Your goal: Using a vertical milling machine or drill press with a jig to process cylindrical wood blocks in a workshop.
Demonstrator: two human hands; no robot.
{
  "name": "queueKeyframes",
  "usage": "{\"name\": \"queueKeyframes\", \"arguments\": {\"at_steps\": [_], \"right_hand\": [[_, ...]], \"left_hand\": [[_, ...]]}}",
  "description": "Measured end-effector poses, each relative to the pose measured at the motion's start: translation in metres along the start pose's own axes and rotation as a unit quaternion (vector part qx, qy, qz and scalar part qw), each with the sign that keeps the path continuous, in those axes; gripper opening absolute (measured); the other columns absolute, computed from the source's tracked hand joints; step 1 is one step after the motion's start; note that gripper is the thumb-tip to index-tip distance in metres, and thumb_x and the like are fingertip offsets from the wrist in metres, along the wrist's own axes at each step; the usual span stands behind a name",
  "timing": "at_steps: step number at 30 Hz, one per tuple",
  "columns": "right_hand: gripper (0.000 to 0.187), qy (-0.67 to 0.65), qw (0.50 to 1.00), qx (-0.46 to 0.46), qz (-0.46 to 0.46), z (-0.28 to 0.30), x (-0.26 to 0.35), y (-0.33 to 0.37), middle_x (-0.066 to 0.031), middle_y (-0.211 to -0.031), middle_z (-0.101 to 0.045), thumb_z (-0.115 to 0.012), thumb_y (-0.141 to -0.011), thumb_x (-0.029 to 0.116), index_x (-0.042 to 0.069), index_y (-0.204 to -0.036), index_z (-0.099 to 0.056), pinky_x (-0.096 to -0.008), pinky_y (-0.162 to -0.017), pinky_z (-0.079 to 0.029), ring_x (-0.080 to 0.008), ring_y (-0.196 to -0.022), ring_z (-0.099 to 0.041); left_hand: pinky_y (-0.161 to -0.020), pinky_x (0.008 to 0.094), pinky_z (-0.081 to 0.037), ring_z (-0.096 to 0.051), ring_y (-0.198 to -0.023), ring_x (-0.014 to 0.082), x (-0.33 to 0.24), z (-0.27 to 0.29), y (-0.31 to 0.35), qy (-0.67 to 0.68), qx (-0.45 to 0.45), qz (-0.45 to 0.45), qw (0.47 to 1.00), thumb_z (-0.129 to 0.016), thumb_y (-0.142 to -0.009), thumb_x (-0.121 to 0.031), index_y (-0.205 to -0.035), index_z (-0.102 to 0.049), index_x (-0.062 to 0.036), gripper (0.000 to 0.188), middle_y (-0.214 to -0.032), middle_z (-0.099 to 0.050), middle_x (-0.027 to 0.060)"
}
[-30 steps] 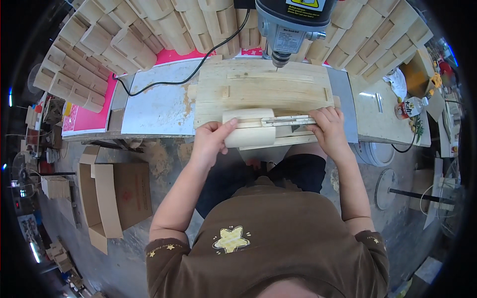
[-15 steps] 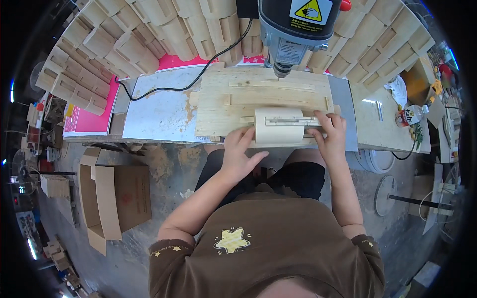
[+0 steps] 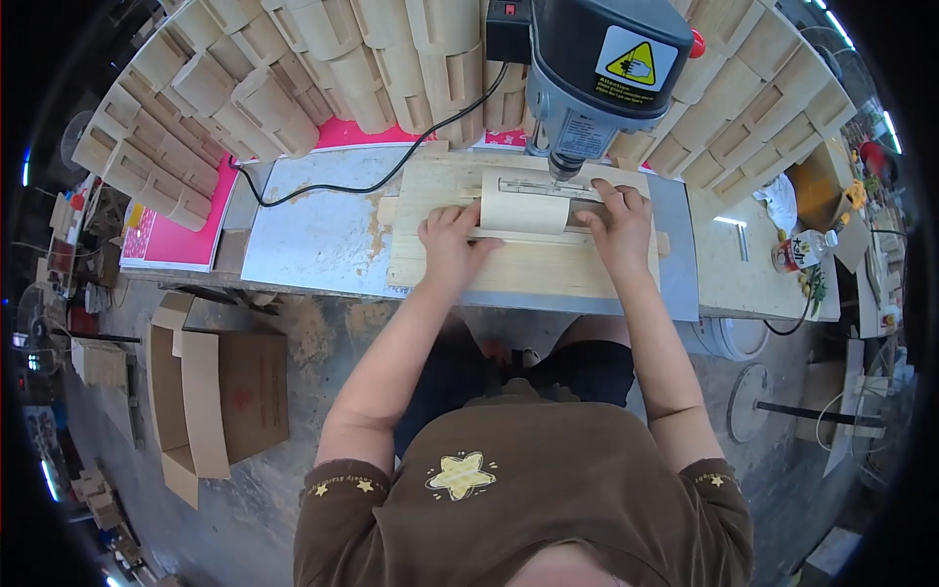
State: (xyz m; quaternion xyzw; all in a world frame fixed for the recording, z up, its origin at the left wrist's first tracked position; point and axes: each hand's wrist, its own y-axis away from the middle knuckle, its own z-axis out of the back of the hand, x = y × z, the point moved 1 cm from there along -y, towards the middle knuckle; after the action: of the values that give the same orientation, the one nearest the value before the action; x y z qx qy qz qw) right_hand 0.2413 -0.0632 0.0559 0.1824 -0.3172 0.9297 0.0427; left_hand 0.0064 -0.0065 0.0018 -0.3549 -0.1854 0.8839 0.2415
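A pale wooden cylinder [image 3: 524, 210] with a long slot lies on its side on the wooden board, under the drill press. A narrow slotted strip [image 3: 548, 189] runs along its top, level with the slot. My left hand [image 3: 454, 247] grips the cylinder's left end, fingers against the end and thumb stretched along the near side. At the other end, my right hand [image 3: 622, 225] curls thumb and fingers around the cylinder's right end and the strip; the exact contact is partly hidden. The chuck of the drill press [image 3: 567, 168] hangs just above the strip's far edge.
Stacks of similar slotted wooden cylinders [image 3: 362, 68] line the back on both sides. A black cable [image 3: 372, 168] crosses the white board at left. A bottle [image 3: 804, 251] stands on the right side of the table. An open cardboard box [image 3: 225, 391] sits on the floor at left.
Both hands have pushed the wooden cylinder away from the table's near edge and slightly left, bringing it beneath the drill chuck. The view has shifted a little too.
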Motion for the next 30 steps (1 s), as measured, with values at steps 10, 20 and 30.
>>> {"name": "queueKeyframes", "arguments": {"at_steps": [10,20,30], "right_hand": [[0.043,-0.275,0.952,-0.137,-0.007,0.084,-0.011,-0.086,-0.0105,-0.115,-0.057,-0.068,-0.083,0.019,0.003,-0.120,-0.054,-0.0356,-0.086,-0.047,-0.0174,-0.102,-0.055],[0.032,-0.134,0.986,-0.100,0.029,0.117,0.038,-0.172,-0.0049,-0.071,-0.058,-0.045,-0.094,0.032,0.007,-0.103,-0.062,-0.0250,-0.067,-0.043,-0.0097,-0.069,-0.051],[0.010,-0.056,0.989,-0.118,0.067,0.128,0.070,-0.062,-0.0112,-0.058,-0.048,-0.058,-0.085,0.010,0.001,-0.082,-0.063,-0.0322,-0.049,-0.037,-0.0233,-0.049,-0.047]], "left_hand": [[-0.063,0.0371,-0.044,-0.053,-0.068,0.0269,0.004,0.006,-0.010,0.068,-0.001,-0.062,0.996,-0.079,-0.055,-0.012,-0.101,-0.065,-0.0066,0.048,-0.070,-0.054,0.0083],[-0.059,0.0363,-0.044,-0.053,-0.064,0.0264,0.003,0.005,-0.009,0.085,-0.003,-0.061,0.994,-0.079,-0.056,-0.011,-0.101,-0.065,-0.0054,0.048,-0.070,-0.054,0.0087],[-0.059,0.0366,-0.045,-0.054,-0.064,0.0269,-0.001,0.008,-0.011,0.069,-0.010,-0.063,0.996,-0.079,-0.056,-0.012,-0.101,-0.066,-0.0070,0.047,-0.069,-0.054,0.0084]]}}
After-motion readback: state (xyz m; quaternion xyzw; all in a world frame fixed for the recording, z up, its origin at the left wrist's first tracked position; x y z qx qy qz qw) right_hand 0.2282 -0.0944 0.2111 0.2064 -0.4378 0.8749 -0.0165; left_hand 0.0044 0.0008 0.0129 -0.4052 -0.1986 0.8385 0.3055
